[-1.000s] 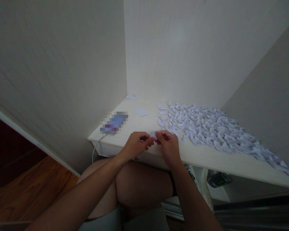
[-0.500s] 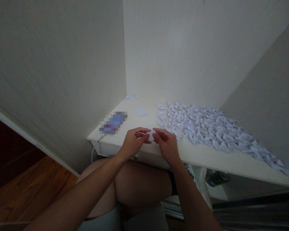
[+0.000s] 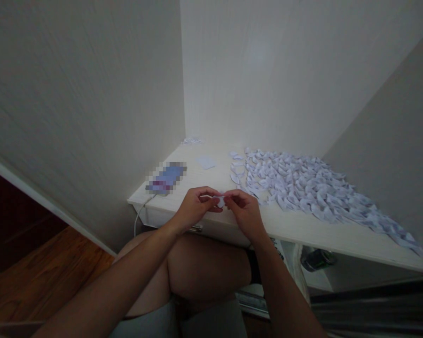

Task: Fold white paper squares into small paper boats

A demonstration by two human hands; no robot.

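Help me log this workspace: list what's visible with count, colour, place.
Desk: one, white, centre
Small piece: one, white, over desk's near edge
Curled pieces: uncountable, white, desk's right
Flat sheet: one, white, beyond small piece
Scraps: several, white, far left corner
Pixelated device: one, bluish, desk's left
Cable: one, white, at device
Apparent can: one, dark, under desk
Walls: three, greyish, around desk
Floor: one, brown, lower left
Shorts: pair, grey, bottom
Legs: two, bare, lower middle
Left hand: one, pinching piece
Right hand: one, pinching piece

Pale desk [image 3: 216, 177] with blurred device [image 3: 168, 178], flat sheet [image 3: 206, 162], scraps [image 3: 192, 140], curled white pieces [image 3: 303, 183]
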